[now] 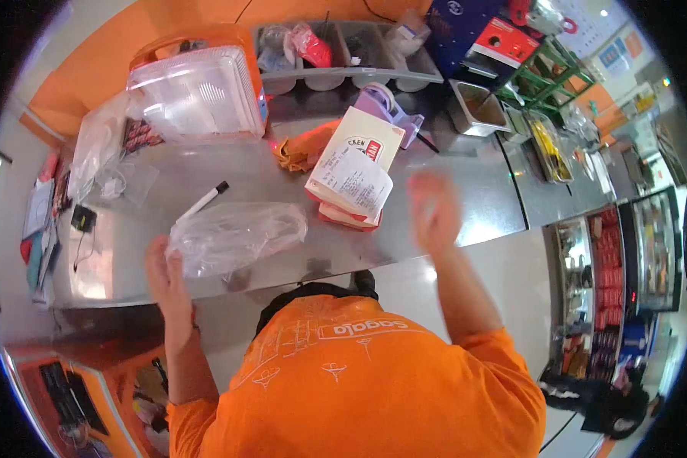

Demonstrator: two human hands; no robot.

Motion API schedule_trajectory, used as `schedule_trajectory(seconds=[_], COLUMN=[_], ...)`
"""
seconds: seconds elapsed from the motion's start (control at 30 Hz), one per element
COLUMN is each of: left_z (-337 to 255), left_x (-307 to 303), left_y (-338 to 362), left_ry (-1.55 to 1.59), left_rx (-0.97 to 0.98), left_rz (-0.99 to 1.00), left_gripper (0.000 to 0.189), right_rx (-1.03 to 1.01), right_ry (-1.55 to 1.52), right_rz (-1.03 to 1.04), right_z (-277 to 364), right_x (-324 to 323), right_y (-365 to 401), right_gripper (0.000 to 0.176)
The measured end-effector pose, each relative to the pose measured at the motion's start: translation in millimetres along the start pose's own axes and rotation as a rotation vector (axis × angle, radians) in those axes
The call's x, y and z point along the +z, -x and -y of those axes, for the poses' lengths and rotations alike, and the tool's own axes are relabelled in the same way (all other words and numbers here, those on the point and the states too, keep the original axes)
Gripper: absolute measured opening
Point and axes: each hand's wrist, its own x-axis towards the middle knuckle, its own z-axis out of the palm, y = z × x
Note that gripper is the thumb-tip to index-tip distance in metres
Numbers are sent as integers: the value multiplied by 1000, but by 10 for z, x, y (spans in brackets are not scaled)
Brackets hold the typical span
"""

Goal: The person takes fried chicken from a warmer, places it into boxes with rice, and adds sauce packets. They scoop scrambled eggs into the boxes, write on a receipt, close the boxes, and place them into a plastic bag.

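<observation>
A clear plastic bag point(240, 238) lies crumpled on the steel counter, its left end at the fingers of my left hand point(166, 275), which pinch its edge. My right hand point(435, 214) is raised over the counter's front edge, smeared by motion, so I cannot tell whether it holds anything. Left of that hand sits a stack of white and red food boxes point(362, 137), with a printed receipt point(359, 182) lying on top. A white marker with a black cap point(200, 206) rests just behind the bag.
Behind the boxes are a purple tape dispenser point(385, 107) and an orange-brown cloth-like bundle point(305, 149). A clear-fronted case point(198, 95) and a divided grey bin point(351, 72) line the back. At right stand a metal container point(477, 111) and a yellow-filled tray point(549, 149).
</observation>
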Motion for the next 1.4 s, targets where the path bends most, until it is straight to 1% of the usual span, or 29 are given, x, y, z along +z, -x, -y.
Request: schedule_trajectory(seconds=[0.03, 0.07, 0.1, 0.17, 0.23, 0.3, 0.33, 0.37, 0.43, 0.47, 0.5, 0.53, 0.57, 0.6, 0.63, 0.67, 0.73, 0.77, 0.87, 0.93, 1.0, 1.07, 1.13, 1.17, 1.2, 1.27, 1.3, 1.33, 1.4], left_z=[-151, -582, -498, -952, -1080, -1156, -1183, -1205, -1212, -1205, -1186, -1141, -1043, -1187, -1425, -1571, -1542, -1508, -1575, -1480, -1340, -1228, -1348, -1384, -1350, -1245, -1342, -1474, -1648], left_x=[118, 367, 606, 1234, 1759, 2173, 2328, 2428, 2521, 2576, 2653, 2728, 2793, 2772, 2726, 2719, 2865, 2922, 2903, 2780, 2675, 2627, 2511, 2437, 2357, 2129, 1896, 1626, 1130], left_y=[148, 229, 380, 580, 635, 549, 494, 476, 533, 617, 724, 823, 908, 917, 893, 888, 1018, 1078, 1055, 1095, 1121, 1142, 1098, 1060, 1024, 923, 813, 674, 407], left_ry=[390, 494, 938, 1029, 1121, 1108, 1097, 1085, 1038, 986, 934, 881, 769, 911, 1061, 1217, 1213, 1212, 1262, 1268, 1274, 1276, 1143, 1071, 1081, 1092, 995, 942, 863], left_rx=[-227, -558, -574, -945, -995, -785, -678, -624, -539, -536, -530, -523, -527, -611, -680, -742, -806, -839, -829, -826, -838, -877, -925, -947, -917, -864, -801, -768, -741], left_rz=[222, 438, 795, 607, 248, 95, 15, -3, -37, -84, -128, -170, -226, -254, -282, -305, -254, -223, -184, -69, 46, 154, 140, 137, 201, 353, 360, 350, 294], left_gripper=[38, 43, 57, 55, 51, 59, 64, 64, 63, 63, 64, 64, 70, 70, 71, 72, 75, 77, 80, 82, 81, 80, 61, 57, 62, 83, 60, 52, 49], right_rx=[77, 467, 551, 653, 698, 684, 669, 622, 654, 673, 638, 690, 746, 807, 917, 938, 978, 914, 927, 1085, 1156, 1284, 1322, 1311, 1302, 1341, 1384, 1428, 1296], right_ry=[-74, -235, -252, -315, -390, -447, -471, -581, -730, -808, -785, -890, -993, -1091, -1222, -1179, -1089, -1149, -1133, -1097, -1081, -1147, -1282, -1300, -1321, -1326, -1310, -1290, -1378], right_rz=[-53, 8, 155, 466, 806, 937, 1008, 1160, 1227, 1259, 1294, 1321, 1347, 1372, 1323, 1342, 1369, 1306, 1354, 1348, 1059, 883, 765, 746, 722, 673, 653, 634, 647], right_z=[-312, -487, -753, -1195, -1532, -1688, -1580, -1498, -1645, -1709, -1717, -1744, -1775, -1815, -1862, -1854, -1849, -1998, -2066, -1984, -1683, -1621, -1555, -1494, -1366, -1011, -788, -630, -392], right_x=[-54, -57, 5, 220, 475, 665, 698, 648, 765, 823, 839, 878, 919, 963, 1028, 1084, 1159, 1307, 1122, 789, 332, 73, -71, -90, -136, -228, -219, -163, 116], right_y=[-286, -518, -697, -954, -983, -889, -937, -1016, -989, -971, -984, -990, -994, -1005, -989, -974, -891, -666, -529, -393, -205, 143, 388, 409, 372, 237, 83, -13, -54], right_gripper=[14, 24, 29, 36, 40, 44, 46, 45, 45, 46, 45, 46, 46, 47, 52, 54, 58, 63, 66, 68, 64, 66, 65, 66, 66, 67, 67, 68, 70])
